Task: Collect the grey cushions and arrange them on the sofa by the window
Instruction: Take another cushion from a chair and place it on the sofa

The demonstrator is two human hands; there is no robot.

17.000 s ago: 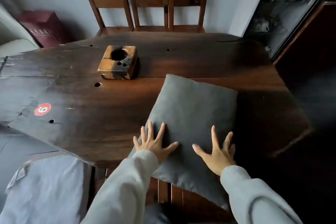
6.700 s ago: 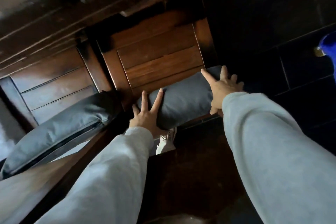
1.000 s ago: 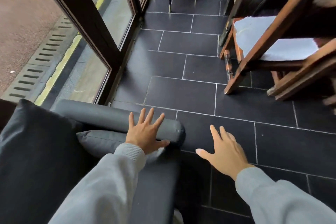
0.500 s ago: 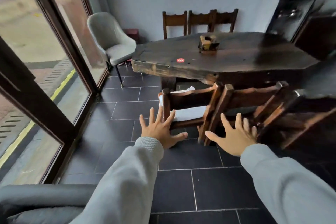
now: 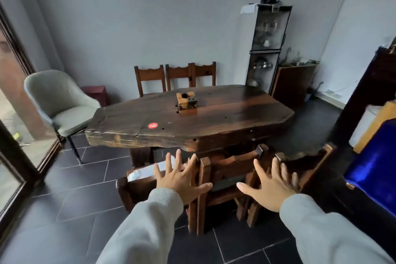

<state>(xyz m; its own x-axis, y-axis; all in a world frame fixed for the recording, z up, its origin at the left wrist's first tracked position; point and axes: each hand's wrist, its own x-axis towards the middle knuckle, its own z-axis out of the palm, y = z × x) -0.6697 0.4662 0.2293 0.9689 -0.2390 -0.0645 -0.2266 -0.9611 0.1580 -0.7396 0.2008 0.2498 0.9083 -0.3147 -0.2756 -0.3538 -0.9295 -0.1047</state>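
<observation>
My left hand (image 5: 180,180) and my right hand (image 5: 272,186) are both stretched forward with fingers spread, holding nothing. They hover in front of the backs of the wooden chairs (image 5: 205,188) tucked under the near side of the table. Through the middle chair's back a dark grey cushion (image 5: 228,182) shows on the seat, between my two hands. The left chair carries a pale cloth pad (image 5: 142,172). The sofa by the window is out of view.
A long dark wooden table (image 5: 214,126) holds a wooden block (image 5: 186,100) and a red sticker (image 5: 152,125). A grey armchair (image 5: 60,103) stands near the window frame (image 5: 15,135) on the left. A glass cabinet (image 5: 265,49) and a blue object (image 5: 375,169) are on the right.
The view has swung up from the sofa and floor to the table. My hands have left the cushion on the sofa and now reach toward the near chairs, closer than half a second ago.
</observation>
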